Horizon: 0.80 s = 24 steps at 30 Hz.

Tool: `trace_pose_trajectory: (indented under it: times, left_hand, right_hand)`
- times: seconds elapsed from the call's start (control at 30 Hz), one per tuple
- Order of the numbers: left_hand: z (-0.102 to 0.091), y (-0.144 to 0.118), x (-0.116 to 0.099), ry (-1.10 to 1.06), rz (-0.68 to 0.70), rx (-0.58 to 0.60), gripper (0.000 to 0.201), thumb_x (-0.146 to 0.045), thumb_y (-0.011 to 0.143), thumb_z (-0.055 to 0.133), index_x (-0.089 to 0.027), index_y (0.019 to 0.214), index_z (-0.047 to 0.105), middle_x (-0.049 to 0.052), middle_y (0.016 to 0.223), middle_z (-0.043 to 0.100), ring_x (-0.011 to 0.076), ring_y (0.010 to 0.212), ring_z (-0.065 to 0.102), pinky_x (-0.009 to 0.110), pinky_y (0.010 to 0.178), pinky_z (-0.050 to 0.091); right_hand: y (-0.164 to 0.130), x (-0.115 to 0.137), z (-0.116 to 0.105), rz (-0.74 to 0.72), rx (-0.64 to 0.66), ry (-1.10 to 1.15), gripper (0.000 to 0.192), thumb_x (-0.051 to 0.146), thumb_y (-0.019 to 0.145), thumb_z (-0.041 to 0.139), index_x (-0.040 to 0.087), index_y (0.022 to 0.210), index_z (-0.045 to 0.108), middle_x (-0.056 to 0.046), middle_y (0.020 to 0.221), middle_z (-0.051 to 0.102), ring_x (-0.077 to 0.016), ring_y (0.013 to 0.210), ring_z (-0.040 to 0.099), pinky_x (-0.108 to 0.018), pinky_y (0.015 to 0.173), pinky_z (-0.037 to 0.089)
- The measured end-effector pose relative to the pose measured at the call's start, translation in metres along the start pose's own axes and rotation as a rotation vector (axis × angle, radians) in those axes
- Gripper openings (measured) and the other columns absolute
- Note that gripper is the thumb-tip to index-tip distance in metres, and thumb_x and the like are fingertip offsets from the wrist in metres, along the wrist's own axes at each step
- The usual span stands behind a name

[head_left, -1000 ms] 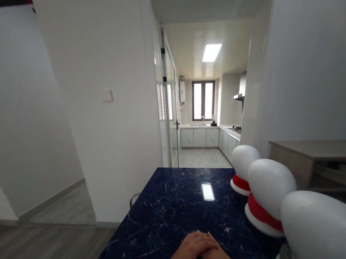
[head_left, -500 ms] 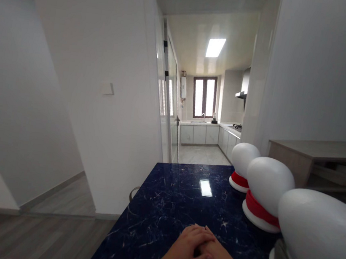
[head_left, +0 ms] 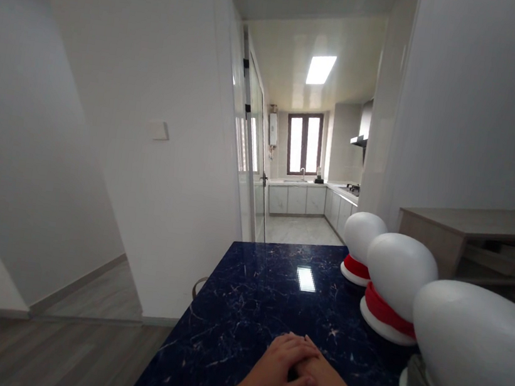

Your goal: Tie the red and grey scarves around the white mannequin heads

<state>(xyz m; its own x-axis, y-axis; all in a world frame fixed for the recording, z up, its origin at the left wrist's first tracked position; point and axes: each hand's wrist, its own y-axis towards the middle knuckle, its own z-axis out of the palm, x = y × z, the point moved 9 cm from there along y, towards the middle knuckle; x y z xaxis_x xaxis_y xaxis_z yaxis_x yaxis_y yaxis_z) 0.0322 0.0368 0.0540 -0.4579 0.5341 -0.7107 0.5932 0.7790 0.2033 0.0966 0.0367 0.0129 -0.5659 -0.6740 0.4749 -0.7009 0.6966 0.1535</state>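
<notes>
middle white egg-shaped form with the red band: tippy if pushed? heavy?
The middle white egg-shaped form with the red band leans noticeably on its small white round base, so a push high up probably tips it. The matte, foam-like surface suggests it is light and not slippery.

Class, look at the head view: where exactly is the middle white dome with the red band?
The middle dome stands at the right edge of the blue table, between the far dome and the near dome.

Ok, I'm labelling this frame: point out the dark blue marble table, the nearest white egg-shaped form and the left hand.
dark blue marble table [head_left: 263, 295], head view, bare top.
nearest white egg-shaped form [head_left: 478, 349], head view, dome.
left hand [head_left: 274, 372], head view, back.
</notes>
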Motion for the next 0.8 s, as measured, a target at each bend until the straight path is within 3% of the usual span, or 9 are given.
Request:
trace_pose_trajectory:
  times: [0.4, 0.67, 0.8]
  left_hand:
    - [-0.001, 0.0, -0.003, 0.003, 0.032, -0.009, 0.051, -0.043, 0.089, 0.076, -0.035, 0.138, 0.066, 0.003, 0.146, 0.064, 0.0284, 0.14, 0.05, 0.047, 0.127, 0.025]
    - [-0.003, 0.0, -0.007, -0.022, 0.076, -0.028, 0.048, -0.041, 0.089, 0.076, -0.035, 0.136, 0.068, 0.001, 0.142, 0.067, 0.0268, 0.136, 0.053, 0.044, 0.125, 0.028]
    - [-0.016, 0.002, 0.004, -0.096, 0.068, -0.097, 0.036, -0.044, 0.103, 0.054, -0.026, 0.127, 0.073, 0.007, 0.127, 0.074, 0.0254, 0.123, 0.063, 0.041, 0.114, 0.042]
  right_hand:
    - [0.002, 0.015, -0.01, 0.045, 0.062, -0.007, 0.063, 0.034, 0.101, 0.049, 0.021, 0.162, 0.04, -0.015, 0.166, 0.04, -0.0315, 0.155, 0.034, -0.061, 0.13, 0.017]
    - [0.0, 0.006, -0.005, -0.007, -0.003, -0.005, 0.064, 0.032, 0.099, 0.052, 0.023, 0.161, 0.041, -0.014, 0.164, 0.042, -0.0317, 0.154, 0.037, -0.06, 0.129, 0.022]
    - [0.006, 0.025, -0.018, 0.02, -0.064, -0.048, 0.053, 0.026, 0.094, 0.058, 0.022, 0.147, 0.059, -0.012, 0.148, 0.062, -0.0317, 0.14, 0.055, -0.053, 0.124, 0.037]
